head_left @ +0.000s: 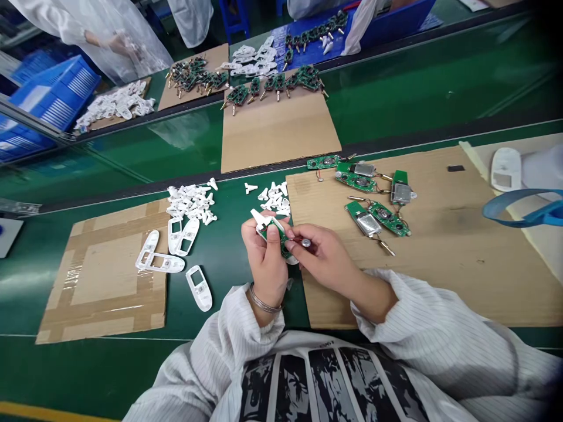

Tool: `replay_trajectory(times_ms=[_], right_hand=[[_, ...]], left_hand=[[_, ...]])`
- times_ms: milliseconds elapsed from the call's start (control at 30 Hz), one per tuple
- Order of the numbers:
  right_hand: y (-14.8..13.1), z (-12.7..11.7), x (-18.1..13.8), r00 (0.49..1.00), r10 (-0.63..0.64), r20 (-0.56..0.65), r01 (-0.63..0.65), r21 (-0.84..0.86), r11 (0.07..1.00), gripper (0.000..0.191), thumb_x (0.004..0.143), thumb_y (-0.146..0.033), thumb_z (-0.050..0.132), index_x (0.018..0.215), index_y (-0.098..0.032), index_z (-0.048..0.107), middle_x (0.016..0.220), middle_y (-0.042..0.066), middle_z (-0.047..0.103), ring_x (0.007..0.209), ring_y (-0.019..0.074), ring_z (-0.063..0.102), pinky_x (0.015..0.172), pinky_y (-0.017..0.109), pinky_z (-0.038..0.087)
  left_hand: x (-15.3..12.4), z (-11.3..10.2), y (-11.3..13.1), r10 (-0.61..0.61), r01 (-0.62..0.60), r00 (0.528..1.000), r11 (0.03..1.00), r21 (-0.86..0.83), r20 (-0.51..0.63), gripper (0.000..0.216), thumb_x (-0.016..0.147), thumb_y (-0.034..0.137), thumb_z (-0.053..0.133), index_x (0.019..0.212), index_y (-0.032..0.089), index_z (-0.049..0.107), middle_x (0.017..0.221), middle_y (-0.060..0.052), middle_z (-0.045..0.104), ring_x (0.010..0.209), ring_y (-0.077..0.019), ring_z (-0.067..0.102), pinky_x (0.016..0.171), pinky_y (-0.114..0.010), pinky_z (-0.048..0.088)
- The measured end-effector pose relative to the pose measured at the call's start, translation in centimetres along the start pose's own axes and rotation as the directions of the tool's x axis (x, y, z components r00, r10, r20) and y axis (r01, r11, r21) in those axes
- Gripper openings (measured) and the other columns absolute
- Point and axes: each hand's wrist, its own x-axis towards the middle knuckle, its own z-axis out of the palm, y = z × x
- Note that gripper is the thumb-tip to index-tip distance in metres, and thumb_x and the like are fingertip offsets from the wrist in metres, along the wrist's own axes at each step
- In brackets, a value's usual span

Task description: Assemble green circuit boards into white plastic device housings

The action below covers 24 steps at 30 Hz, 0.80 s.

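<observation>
We're watching the left hand (264, 261) pinch a light, fragile green circuit board (284, 243) by its edges, while the right hand (328, 258) closes narrowly on a small metal disc (306, 242).

The left hand (264, 264) hides most of the circuit board (275, 233); the silver part (306, 242) is too small to tell

I identify this site as a factory electronics assembly line. Verify by these indicators: 2 parallel green conveyor belts (109, 369), cardboard sheets (109, 275) laid along them, batches of green printed circuit boards (382, 218) and white plastic housings (199, 287), blue plastic crates (55, 94) at far left, and white smocks (431, 316) worn at the stations.
</observation>
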Motion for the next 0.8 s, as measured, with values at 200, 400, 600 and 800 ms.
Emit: replay_trajectory(times_ms=[200, 400, 600, 800], right_hand=[[0.0, 0.0, 0.1, 0.998, 0.063, 0.026, -0.065, 0.088, 0.994, 0.012, 0.083, -0.03, 0.055, 0.076, -0.019, 0.054, 0.064, -0.003, 0.048, 0.054, 0.0116, 0.042, 0.05, 0.024, 0.036], [0.9, 0.6, 0.2, 0.993, 0.122, 0.006, -0.122, 0.111, 0.986, 0.021, 0.08, -0.035, 0.062, 0.093, -0.02, 0.063, 0.078, 0.002, 0.062, 0.064, 0.0166, 0.054, 0.056, 0.028, 0.044], [1.1, 0.9, 0.4, 0.988, 0.153, -0.029, -0.148, 0.139, 0.979, 0.02, 0.072, -0.031, 0.069, 0.084, -0.02, 0.058, 0.074, 0.0, 0.059, 0.067, 0.017, 0.054, 0.059, 0.029, 0.046], [0.9, 0.7, 0.3, 0.988, 0.154, -0.029, -0.147, 0.16, 0.976, 0.02, 0.072, -0.032, 0.069, 0.083, -0.019, 0.058, 0.072, -0.001, 0.058, 0.062, 0.015, 0.052, 0.057, 0.028, 0.043]], left_hand=[[-0.1, 0.2, 0.0, 0.018, -0.016, 0.999, 0.999, 0.033, -0.046, 0.016, 0.092, 0.034, 0.058, 0.099, 0.023, 0.048, 0.092, 0.002, 0.062, 0.067, -0.0071, 0.058, 0.1, -0.042, 0.047], [0.5, 0.1, 0.1, -0.179, 0.169, 0.981, 0.977, -0.126, -0.075, 0.025, 0.087, 0.039, 0.066, 0.099, 0.022, 0.051, 0.075, 0.003, 0.061, 0.071, -0.0109, 0.061, 0.088, -0.034, 0.052], [0.5, 0.4, 0.6, -0.272, 0.254, 0.959, 0.949, -0.184, -0.078, 0.03, 0.083, 0.039, 0.07, 0.099, 0.021, 0.052, 0.076, 0.0, 0.065, 0.08, -0.0152, 0.066, 0.079, -0.03, 0.053], [0.4, 0.7, 0.7, -0.235, 0.216, 0.969, 0.955, -0.202, -0.076, 0.026, 0.083, 0.035, 0.071, 0.097, 0.021, 0.053, 0.078, 0.001, 0.063, 0.076, -0.0127, 0.063, 0.08, -0.03, 0.052]])
